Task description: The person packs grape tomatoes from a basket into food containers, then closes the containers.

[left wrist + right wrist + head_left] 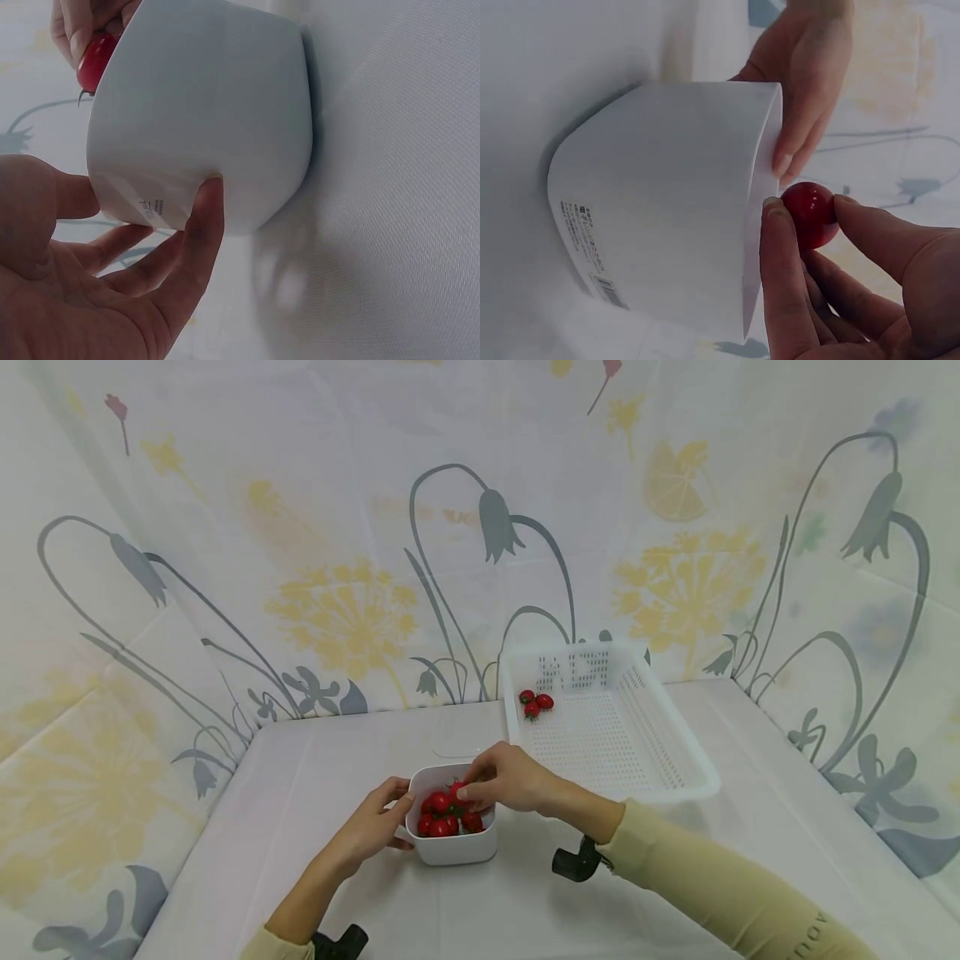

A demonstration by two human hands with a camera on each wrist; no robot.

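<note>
A white rounded-square container (455, 852) stands on the table with several red cherry tomatoes (440, 825) in it. My left hand (372, 827) holds it at its left side, the thumb at the rim and the fingertips against the outer wall (202, 97). Over the container's mouth, my right hand (513, 778) pinches one cherry tomato (810, 215) between thumb and fingers. In the left wrist view that tomato (96, 63) shows its green stem, just beyond the rim. Small printed text and a barcode mark the container's wall (667, 187).
Behind and to the right lies a white perforated basket (678, 735), with several cherry tomatoes (533, 703) in its far left corner. A white cloth (330, 752) covers the table. A flower-printed curtain (465, 410) hangs at the back and sides.
</note>
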